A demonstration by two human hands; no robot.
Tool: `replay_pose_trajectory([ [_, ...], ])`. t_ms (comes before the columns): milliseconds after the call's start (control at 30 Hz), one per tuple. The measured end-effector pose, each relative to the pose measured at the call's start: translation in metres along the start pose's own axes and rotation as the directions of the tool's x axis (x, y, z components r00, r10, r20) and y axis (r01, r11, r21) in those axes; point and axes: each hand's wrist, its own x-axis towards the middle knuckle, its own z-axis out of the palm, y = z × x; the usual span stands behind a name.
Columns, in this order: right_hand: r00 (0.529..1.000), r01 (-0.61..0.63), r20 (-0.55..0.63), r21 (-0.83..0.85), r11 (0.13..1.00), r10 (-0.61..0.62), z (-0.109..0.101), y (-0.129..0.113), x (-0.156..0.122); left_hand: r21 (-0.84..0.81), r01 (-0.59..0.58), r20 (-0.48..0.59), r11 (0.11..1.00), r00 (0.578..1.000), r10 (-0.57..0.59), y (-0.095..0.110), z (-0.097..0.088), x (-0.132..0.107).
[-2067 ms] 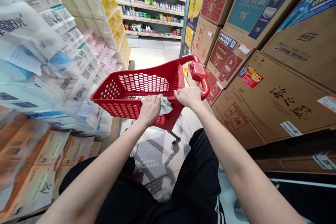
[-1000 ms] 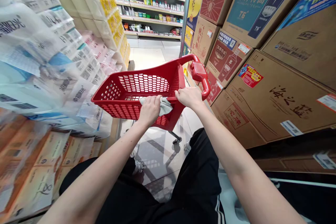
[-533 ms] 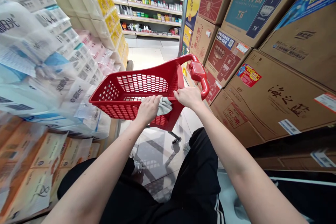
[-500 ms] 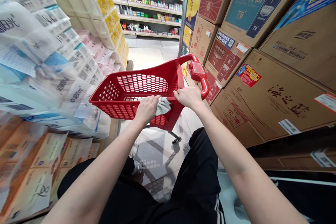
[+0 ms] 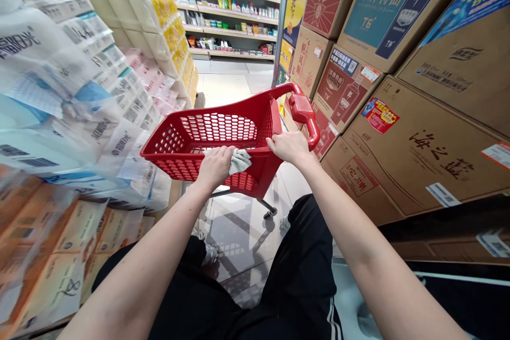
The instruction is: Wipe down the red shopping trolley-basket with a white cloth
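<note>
A red plastic shopping cart (image 5: 187,138) with a perforated basket stands in the aisle right in front of me. My left hand (image 5: 215,166) presses a grey cloth (image 5: 240,160) onto the cart's near rim, fingers closed over it. My right hand (image 5: 290,147) is wrapped round the near end of the red cart handle (image 5: 303,110) at the right corner. The basket looks empty inside.
Wrapped tissue packs (image 5: 79,95) are stacked high on the left, with orange-printed packs (image 5: 51,265) below. Brown cartons (image 5: 402,143) are piled along the right. A grey pole (image 5: 280,26) rises behind the cart. Stocked shelves (image 5: 231,10) cross the far end of the tiled floor (image 5: 223,85).
My left hand with the cloth has slid a little to the left along the cart's near rim. My right hand has kept its grip on the handle.
</note>
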Motion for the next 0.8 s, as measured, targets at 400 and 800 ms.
replay_pose_trajectory([
  [400, 0.999, -0.014, 0.035, -0.014, 1.000, 0.015, -0.001, 0.008, 0.001, 0.059, 0.024, 0.082, 0.998, 0.996, -0.029, 0.013, -0.006, 0.014],
  [800, 1.000, 0.008, 0.015, 0.014, 1.000, -0.008, 0.007, 0.007, 0.014, 0.057, 0.062, 0.057, 0.996, 0.996, -0.065, 0.029, 0.002, 0.022],
])
